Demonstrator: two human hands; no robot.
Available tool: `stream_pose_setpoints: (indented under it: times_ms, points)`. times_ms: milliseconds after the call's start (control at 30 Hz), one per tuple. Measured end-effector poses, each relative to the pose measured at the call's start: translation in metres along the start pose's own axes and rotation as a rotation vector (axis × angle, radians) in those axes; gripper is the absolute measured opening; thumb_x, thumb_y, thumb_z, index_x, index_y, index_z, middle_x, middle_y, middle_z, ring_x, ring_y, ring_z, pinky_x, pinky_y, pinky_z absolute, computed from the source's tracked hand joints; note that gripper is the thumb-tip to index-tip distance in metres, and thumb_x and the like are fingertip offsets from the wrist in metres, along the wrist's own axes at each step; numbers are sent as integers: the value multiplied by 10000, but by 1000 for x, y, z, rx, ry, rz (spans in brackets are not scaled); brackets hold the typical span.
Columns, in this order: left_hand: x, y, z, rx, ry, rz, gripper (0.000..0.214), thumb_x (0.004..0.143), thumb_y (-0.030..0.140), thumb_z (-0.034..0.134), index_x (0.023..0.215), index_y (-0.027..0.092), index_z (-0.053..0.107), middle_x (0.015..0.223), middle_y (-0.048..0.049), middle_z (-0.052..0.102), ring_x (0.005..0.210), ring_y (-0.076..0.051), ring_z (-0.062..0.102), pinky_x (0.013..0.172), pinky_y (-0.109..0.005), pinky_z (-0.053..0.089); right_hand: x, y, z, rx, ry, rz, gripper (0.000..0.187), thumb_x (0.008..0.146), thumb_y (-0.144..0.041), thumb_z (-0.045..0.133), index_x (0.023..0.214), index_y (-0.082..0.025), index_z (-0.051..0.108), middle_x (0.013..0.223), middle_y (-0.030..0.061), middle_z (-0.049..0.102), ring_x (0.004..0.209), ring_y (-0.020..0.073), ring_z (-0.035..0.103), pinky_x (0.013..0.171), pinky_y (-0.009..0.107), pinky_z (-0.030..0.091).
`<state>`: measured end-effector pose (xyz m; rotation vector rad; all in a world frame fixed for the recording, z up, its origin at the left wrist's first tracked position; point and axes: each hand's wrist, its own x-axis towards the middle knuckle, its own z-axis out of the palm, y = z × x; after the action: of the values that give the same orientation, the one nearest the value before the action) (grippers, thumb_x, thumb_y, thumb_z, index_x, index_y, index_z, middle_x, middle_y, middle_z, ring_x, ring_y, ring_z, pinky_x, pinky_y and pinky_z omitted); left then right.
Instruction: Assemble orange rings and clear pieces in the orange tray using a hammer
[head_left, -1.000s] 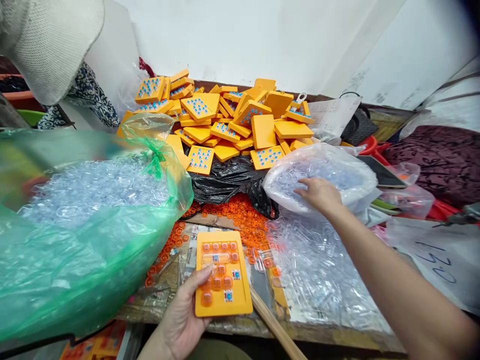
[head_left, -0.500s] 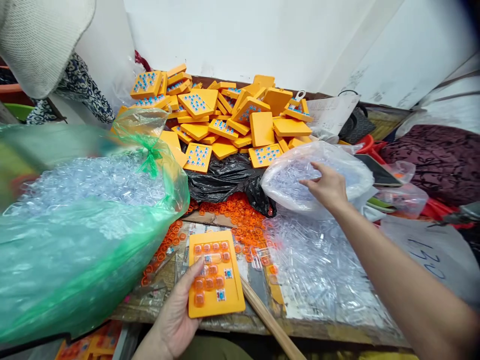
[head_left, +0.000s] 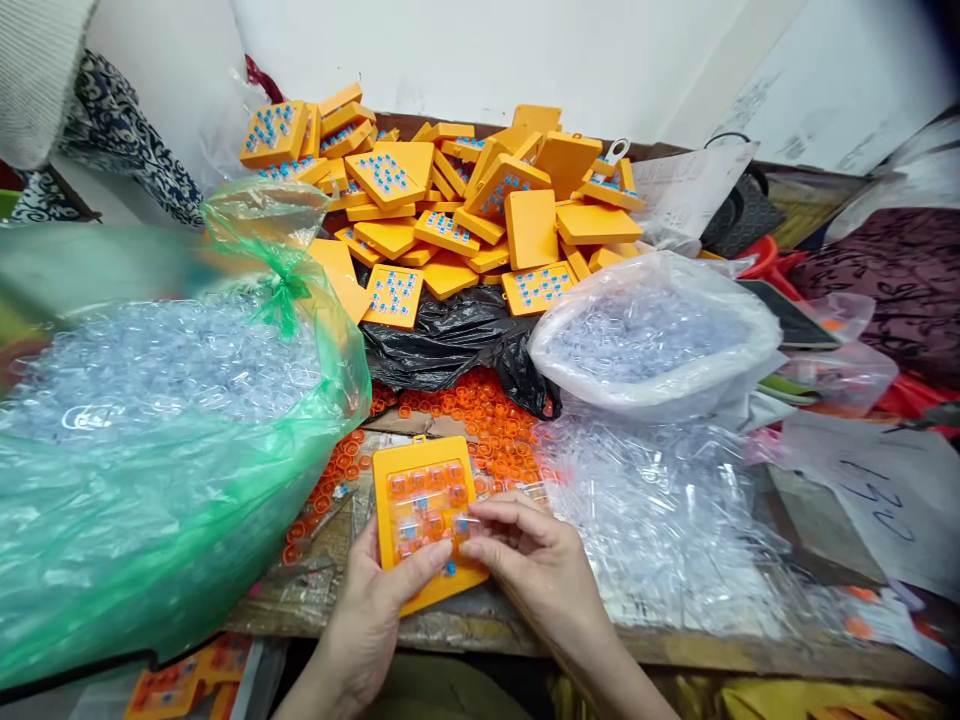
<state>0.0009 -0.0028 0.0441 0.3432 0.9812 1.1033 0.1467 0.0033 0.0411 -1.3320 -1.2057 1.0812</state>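
My left hand (head_left: 375, 600) grips a yellow plastic panel (head_left: 439, 605) by its left side, the thumb lying across its face. Rows of translucent orange caps sit in the panel, and some blue switches show between them. At the panel's right edge, the thumb and fingers of my right hand (head_left: 544, 570) are pinched around a small clear plastic piece (head_left: 463, 523), held at a blue switch. The fingertips partly hide this piece.
Loose orange caps (head_left: 499, 440) lie behind the panel. Clear plastic pieces fill a green bag (head_left: 300, 460) at left and a white bag (head_left: 645, 400) at right. More clear pieces (head_left: 667, 530) cover the right tabletop. Yellow panels (head_left: 532, 230) are heaped at the back.
My right hand has come back from the white bag to the panel's right side, now pinching a clear piece. The left hand still holds the panel, its thumb shifted lower across it.
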Motion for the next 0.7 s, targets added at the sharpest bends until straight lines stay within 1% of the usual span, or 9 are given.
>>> stream_pose_setpoints:
  times_ms: [167,267,333,367,433,500,567,633,700]
  points:
    - [-5,-1,4,144,51,144,469,590,246,853,1010,127,679,1003,-114,759,882,-264,721,800,-313,582,2,1,-2,-18,52,-53,113,660,-240,784,771,-255,767,741,20,667,678,157,609,619,267,528]
    - [-6,1,3,175,61,164,436,581,248,857,966,121,696,969,-119,765,854,-275,723,787,-322,584,1,6,-2,-21,98,-49,232,604,-256,842,783,-243,695,806,7,651,689,150,586,659,276,528]
    - [-7,1,2,195,62,169,446,569,265,862,958,119,702,966,-126,763,854,-293,720,780,-335,584,0,9,-2,5,72,-34,308,596,-280,854,825,-243,651,889,19,672,723,164,627,677,298,552]
    - [-7,1,1,216,75,175,446,561,276,866,947,122,704,953,-124,763,846,-297,719,774,-338,583,-1,9,-2,18,52,-31,307,609,-302,848,829,-242,643,931,32,682,754,178,651,685,312,564]
    - [-8,0,2,268,120,196,434,541,282,875,911,133,704,909,-106,765,821,-291,718,765,-331,579,-3,8,-1,31,40,-42,229,649,-329,824,764,-235,649,985,54,678,872,213,666,744,334,568]
    - [-10,-1,4,294,164,217,416,527,271,881,878,144,699,868,-83,765,787,-269,718,747,-309,577,-6,6,-1,-5,81,-91,157,679,-314,807,738,-241,681,991,54,647,935,214,640,792,322,548]
    - [-11,-1,9,231,167,204,425,525,258,881,889,146,692,869,-77,768,788,-262,721,742,-302,580,-8,4,0,-100,123,-185,162,715,-271,789,858,-269,712,962,39,615,875,182,621,775,295,538]
    - [-13,0,13,106,144,154,449,542,255,872,931,143,678,901,-86,769,832,-277,722,755,-316,584,-10,5,0,-189,135,-283,244,756,-243,763,985,-293,697,902,18,596,736,143,594,672,259,538]
    - [-15,1,16,-1,136,98,492,564,252,860,999,145,657,936,-92,765,882,-289,717,765,-321,585,-10,7,0,-226,120,-344,211,779,-234,743,980,-289,705,867,15,588,688,134,576,607,239,531]
